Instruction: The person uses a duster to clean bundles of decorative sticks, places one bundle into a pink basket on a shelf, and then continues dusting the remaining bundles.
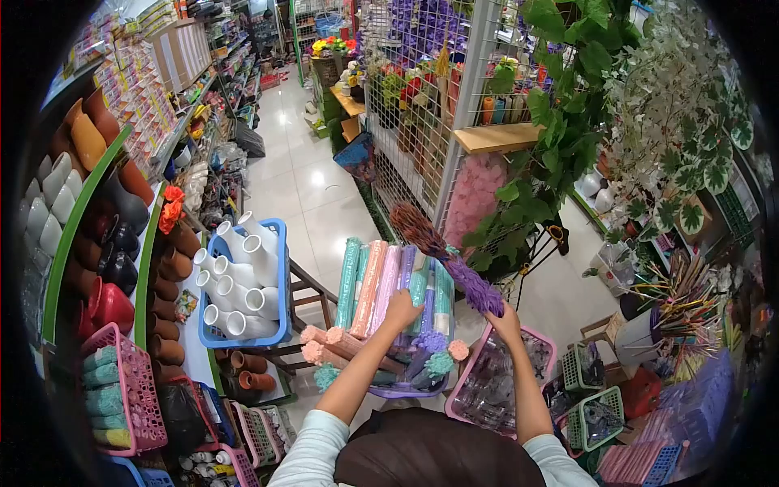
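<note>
My right hand (505, 322) is closed round the purple end of a fluffy brown-and-purple bunch (454, 272), which slants up and to the left. My left hand (402, 310) lies on long plastic-wrapped bundles, fingers curled down; what they grip, if anything, is hidden. Under that hand are a lilac bundle (388, 276) and a peach bundle (370, 284), beside a teal bundle (347, 272). They rest on a purple basket (410, 394). Round peach ends (335, 334) and teal ends (439, 364) stick out towards me.
A blue basket (284, 325) of white vases (260, 250) stands at the left. To the right is a pink basket (456, 399) with plastic-wrapped items. A wire mesh rack (422, 122) and hanging green leaves (560, 105) rise ahead. Shelves with terracotta pots (166, 351) line the left.
</note>
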`<state>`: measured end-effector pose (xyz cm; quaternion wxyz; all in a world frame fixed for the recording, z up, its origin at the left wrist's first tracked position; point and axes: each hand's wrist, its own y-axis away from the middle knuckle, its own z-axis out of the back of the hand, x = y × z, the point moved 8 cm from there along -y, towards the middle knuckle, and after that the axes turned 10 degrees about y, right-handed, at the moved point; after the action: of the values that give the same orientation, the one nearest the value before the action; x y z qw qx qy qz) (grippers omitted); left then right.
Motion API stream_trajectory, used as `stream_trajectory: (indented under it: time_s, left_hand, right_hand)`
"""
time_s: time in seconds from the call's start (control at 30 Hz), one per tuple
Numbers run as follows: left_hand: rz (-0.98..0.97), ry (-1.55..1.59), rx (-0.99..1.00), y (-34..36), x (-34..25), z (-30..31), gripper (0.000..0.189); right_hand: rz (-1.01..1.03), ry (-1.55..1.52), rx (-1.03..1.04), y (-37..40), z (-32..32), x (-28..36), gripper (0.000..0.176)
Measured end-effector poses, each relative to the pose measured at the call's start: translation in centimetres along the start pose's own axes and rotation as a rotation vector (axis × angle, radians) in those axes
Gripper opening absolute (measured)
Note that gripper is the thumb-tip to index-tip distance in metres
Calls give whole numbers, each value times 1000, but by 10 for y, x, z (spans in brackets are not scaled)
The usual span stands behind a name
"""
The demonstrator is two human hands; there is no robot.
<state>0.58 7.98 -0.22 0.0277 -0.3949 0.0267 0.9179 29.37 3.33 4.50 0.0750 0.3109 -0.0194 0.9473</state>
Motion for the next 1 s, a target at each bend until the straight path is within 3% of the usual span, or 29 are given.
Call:
stream_trajectory:
  time_s: [0.07, 0.1, 0.27, 0.4, 0.5, 0.63, 0.7, 0.77, 0.8, 0.9, 0.97, 1.0]
  left_hand:
    - [72, 29, -21, 0, 9, -2, 62]
    - [27, 22, -48, -29, -7, 0, 61]
    - [35, 86, -59, -28, 2, -1, 61]
    - [54, 384, -34, -29, 9, 16, 56]
    - [65, 953, 68, -22, 12, 27, 53]
    - [157, 1440, 176, 2, -12, 66, 57]
    - [-54, 1326, -143, -21, 27, 67, 57]
    - [247, 1564, 25, 8, 9, 78, 62]
    - [141, 1479, 64, 12, -8, 97, 62]
    - [57, 1311, 0, 37, -49, 141, 63]
    - [-99, 1600, 146, 21, 1, 108, 61]
    - [-60, 1449, 228, 22, -15, 112, 58]
  right_hand:
    - [-22, -30, -33, 9, -1, -14, 54]
    - [-4, -32, -65, -16, 12, -17, 54]
    - [-20, -45, -97, 4, 17, -34, 52]
    - [-22, -41, -112, 13, 23, -40, 50]
    - [44, -45, -143, 22, 33, -33, 48]
    - [167, 37, -107, 39, 51, -6, 47]
    - [263, 69, -80, 42, 51, 6, 46]
    - [420, 65, -94, 49, 51, 9, 44]
    - [568, 91, -154, 51, 53, 14, 39]
    - [589, 140, -123, 44, 57, 29, 36]
    - [564, 102, -225, 35, 68, 44, 32]
    - [527, 82, -272, 29, 73, 51, 30]
